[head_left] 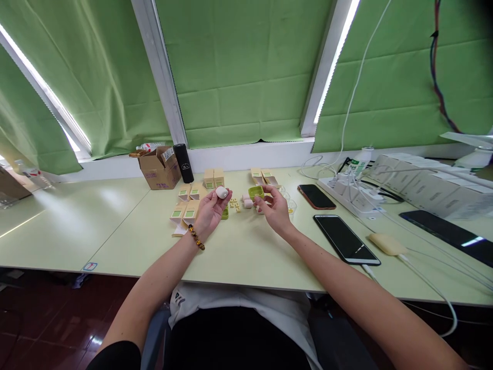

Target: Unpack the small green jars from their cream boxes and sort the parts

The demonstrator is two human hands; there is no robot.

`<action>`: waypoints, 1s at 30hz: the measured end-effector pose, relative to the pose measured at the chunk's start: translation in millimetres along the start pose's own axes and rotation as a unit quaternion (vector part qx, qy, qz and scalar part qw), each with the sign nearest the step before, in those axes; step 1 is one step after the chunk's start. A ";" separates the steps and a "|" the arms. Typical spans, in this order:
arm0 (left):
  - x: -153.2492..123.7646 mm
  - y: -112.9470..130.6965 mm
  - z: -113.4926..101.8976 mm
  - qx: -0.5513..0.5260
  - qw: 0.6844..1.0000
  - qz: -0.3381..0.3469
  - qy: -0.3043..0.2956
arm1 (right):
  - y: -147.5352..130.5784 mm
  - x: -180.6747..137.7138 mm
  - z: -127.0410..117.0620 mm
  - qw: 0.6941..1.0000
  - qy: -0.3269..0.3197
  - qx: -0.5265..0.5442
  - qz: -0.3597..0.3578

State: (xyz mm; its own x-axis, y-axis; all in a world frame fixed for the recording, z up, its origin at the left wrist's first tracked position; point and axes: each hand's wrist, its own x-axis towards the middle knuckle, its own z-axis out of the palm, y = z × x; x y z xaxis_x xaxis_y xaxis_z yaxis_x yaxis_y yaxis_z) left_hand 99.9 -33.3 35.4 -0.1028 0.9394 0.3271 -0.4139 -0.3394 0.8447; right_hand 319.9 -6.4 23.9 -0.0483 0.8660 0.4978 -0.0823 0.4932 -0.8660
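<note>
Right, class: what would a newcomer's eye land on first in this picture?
The green fabric curtains fill the whole background. At centre, above the pale table, the left hand holds a small white rounded case and the right hand a small lime-green case.

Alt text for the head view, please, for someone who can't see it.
The left hand holds a small white rounded case at its fingertips, while the right hand holds a small green case beside it, above a pale table. Several small cream boxes lie by the left hand; a black phone lies to the right.
</note>
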 end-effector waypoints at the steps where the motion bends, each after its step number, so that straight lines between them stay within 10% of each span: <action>1: 0.5 0.2 -0.4 0.005 1.000 0.001 -0.003 | -0.8 0.6 -1.0 1.000 0.007 0.000 0.001; 9: 4.7 -1.1 3.8 0.214 0.973 0.079 0.015 | -3.1 11.2 -13.8 0.995 0.085 -0.037 -0.041; 15: 3.5 -12.1 24.0 0.549 0.788 0.253 -0.116 | -0.2 13.9 -16.7 0.992 0.099 -0.056 -0.048; 20: 13.9 -28.0 42.9 0.699 0.638 0.237 -0.220 | -2.0 12.9 -14.1 0.993 0.103 -0.048 -0.035; 30: 13.0 -41.0 49.5 0.764 0.547 0.236 -0.247 | -3.3 11.0 -10.9 0.993 0.099 -0.047 -0.035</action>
State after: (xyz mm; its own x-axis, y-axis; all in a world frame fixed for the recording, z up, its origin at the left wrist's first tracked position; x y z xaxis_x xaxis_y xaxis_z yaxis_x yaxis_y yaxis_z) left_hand 160.4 -9.7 26.0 0.5411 0.7295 0.4183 0.8318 -0.5376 -0.1386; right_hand 330.4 2.5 31.7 0.1526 0.8240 0.5457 0.0147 0.5502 -0.8349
